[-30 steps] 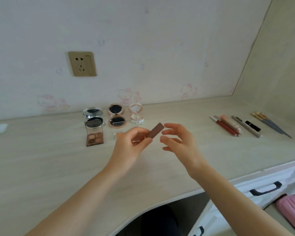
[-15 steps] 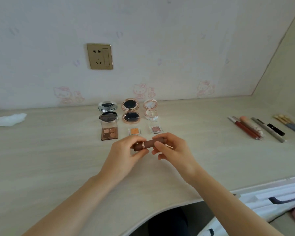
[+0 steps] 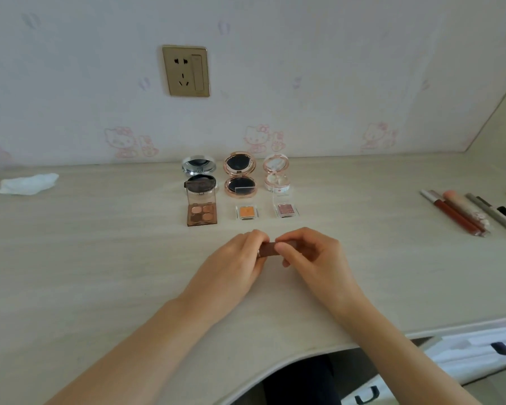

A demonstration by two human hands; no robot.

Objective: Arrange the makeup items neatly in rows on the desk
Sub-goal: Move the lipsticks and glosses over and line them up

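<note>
Near the desk's (image 3: 70,258) front edge, at its middle, both hands pinch a brown lipstick tube (image 3: 270,249) lying crosswise between them, left hand (image 3: 231,267) clamped on one end, right hand (image 3: 313,258) on the other, in front of the compacts (image 3: 240,176) and eyeshadow pans (image 3: 247,213).

1. Your two hands meet at the middle of the desk (image 3: 100,258), left hand (image 3: 231,270) beside right hand (image 3: 313,258), with a lipstick (image 3: 268,249) between them
2. Behind them stand three open compacts (image 3: 240,174) in a row, small palettes (image 3: 201,214) in front
3. Pens and tubes (image 3: 462,216) lie far right
4. A tissue (image 3: 28,184) lies far left
</note>
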